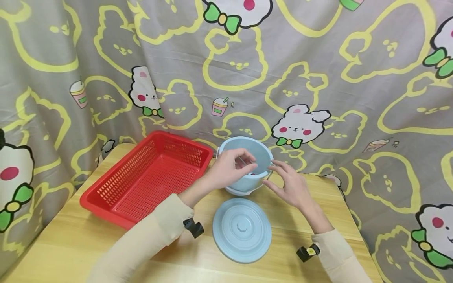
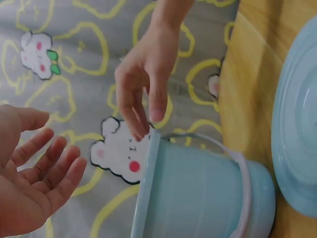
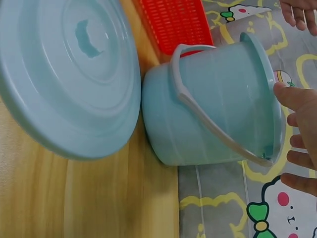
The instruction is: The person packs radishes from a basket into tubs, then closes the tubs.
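A light blue bucket (image 1: 244, 184) stands on the table, its handle (image 3: 210, 121) hanging down along the side. Above its mouth hovers my left hand (image 1: 230, 169), fingers loosely bent; the left wrist view shows the palm of this left hand (image 2: 29, 191) with nothing in it. At the bucket's right rim is my right hand (image 1: 291, 186), its fingers spread and the tips at the edge. A small reddish patch shows inside the bucket, mostly hidden by my left hand. The round blue lid (image 1: 242, 230) lies flat in front of the bucket.
Left of the bucket sits a red plastic basket (image 1: 118, 214) with perforated walls. The wooden table (image 1: 301, 228) reaches back to a grey patterned curtain (image 1: 191, 63) behind the bucket and basket.
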A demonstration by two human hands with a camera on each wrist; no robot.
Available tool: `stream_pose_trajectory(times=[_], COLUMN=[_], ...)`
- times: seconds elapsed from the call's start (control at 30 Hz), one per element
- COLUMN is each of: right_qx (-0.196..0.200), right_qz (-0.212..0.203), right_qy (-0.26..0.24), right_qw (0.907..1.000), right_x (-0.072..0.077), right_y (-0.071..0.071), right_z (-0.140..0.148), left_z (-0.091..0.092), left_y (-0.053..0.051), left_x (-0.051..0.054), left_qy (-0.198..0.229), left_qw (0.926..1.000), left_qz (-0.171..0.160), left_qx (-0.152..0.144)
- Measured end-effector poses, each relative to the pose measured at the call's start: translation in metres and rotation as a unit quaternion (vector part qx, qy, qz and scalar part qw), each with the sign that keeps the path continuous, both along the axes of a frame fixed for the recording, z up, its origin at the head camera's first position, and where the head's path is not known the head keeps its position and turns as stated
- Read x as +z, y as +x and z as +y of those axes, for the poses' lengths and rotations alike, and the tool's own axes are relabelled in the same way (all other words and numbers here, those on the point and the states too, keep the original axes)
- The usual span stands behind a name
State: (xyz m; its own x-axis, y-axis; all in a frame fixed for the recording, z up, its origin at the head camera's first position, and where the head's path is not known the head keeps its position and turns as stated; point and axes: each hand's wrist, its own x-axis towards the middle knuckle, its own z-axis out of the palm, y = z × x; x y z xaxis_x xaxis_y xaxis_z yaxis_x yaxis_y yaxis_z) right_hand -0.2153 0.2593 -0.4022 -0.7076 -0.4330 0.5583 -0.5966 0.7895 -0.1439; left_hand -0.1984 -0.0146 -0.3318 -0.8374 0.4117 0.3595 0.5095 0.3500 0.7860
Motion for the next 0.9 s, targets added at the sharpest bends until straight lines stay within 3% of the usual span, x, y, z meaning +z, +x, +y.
stream_pose_trajectory(times=[0.13, 0.43, 0.6, 0.77, 0.9], right_qx=[0.013, 0.044, 0.051, 0.047, 0.045], right_qz=[0.004, 0.039, 0.045, 0.025, 0.004], right_qy=[0.012, 0.021, 0.05, 0.069, 0.077], right_qw=[0.9998, 0.9981, 0.9964, 0.9962, 0.996], right_x=[0.0, -0.003, -0.008, -0.016, -0.023], right_y=[0.008, 0.027, 0.038, 0.047, 0.052], right_z=[0.003, 0.012, 0.017, 0.023, 0.026], left_z=[-0.003, -0.013, -0.017, -0.02, -0.023], left_y=[0.016, 0.041, 0.053, 0.066, 0.071], left_x=[-0.007, -0.032, -0.049, -0.068, -0.082], left_qy=[0.008, -0.041, -0.06, -0.085, -0.1], left_qw=[0.9999, 0.9972, 0.9965, 0.995, 0.9929], left_qz=[0.011, 0.062, 0.048, 0.014, 0.005], left_qx=[0.005, 0.015, 0.033, 0.051, 0.065])
